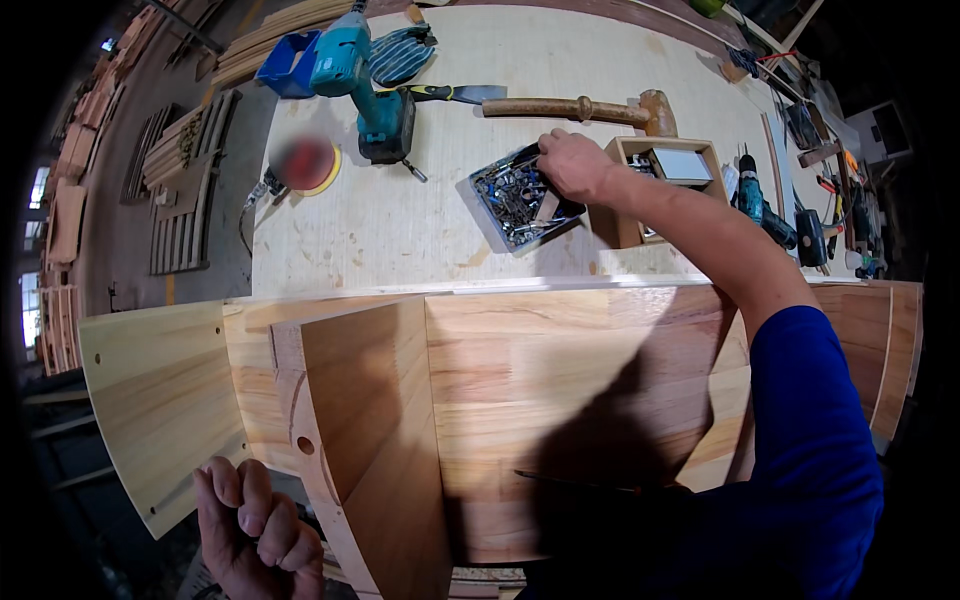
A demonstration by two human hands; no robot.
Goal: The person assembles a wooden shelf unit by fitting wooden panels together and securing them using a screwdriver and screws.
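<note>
My right hand (580, 167) reaches over the far right corner of a shallow tray (510, 243) full of mixed screws and small hardware (522, 190). Its fingers are curled at the tray's edge, and the fingertips are hidden. Down at the lower left, my left hand (258, 525) is closed with curled fingers; whatever it may hold does not show. Beside it stands an upright wooden divider (375, 400) with a round hole in its front edge. This divider rises from a long wooden panel assembly (520, 380), with an end board (160, 390) at the left.
On the pale worktable (400, 230) are a teal cordless driver (375, 110), a sander (303, 165), a putty knife (450, 93), a glove (403, 55), a blue bin (290, 66) and a wooden mallet (655, 112). A wooden box (715, 160) and teal drill (755, 200) are at right.
</note>
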